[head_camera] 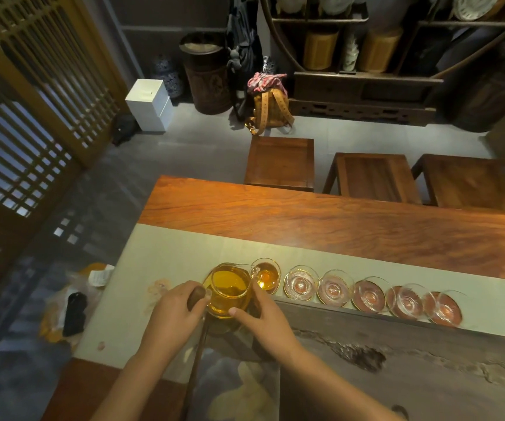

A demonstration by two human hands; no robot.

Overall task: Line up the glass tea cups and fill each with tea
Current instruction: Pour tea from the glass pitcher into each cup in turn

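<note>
The left hand is closed around the dark wooden handle of a clear glass pitcher of amber tea, and the right hand is pressed against the pitcher's right side with fingers curled, steadying it. The pitcher tilts right, its spout at the rim of the leftmost small clear glass cup, which already holds amber tea.

The likely trouble is overfilling: this cup is shallow and wide-mouthed, so a slightly steeper tilt could send tea over its rim onto the pale cloth runner. The cups also stand very close together, so swinging the pitcher right could clip a rim and knock the row askew.

Five more empty clear glass cups stand to the right, in a line along the runner's near edge on the reddish wooden worktop, each apparently gold-rimmed.
</note>
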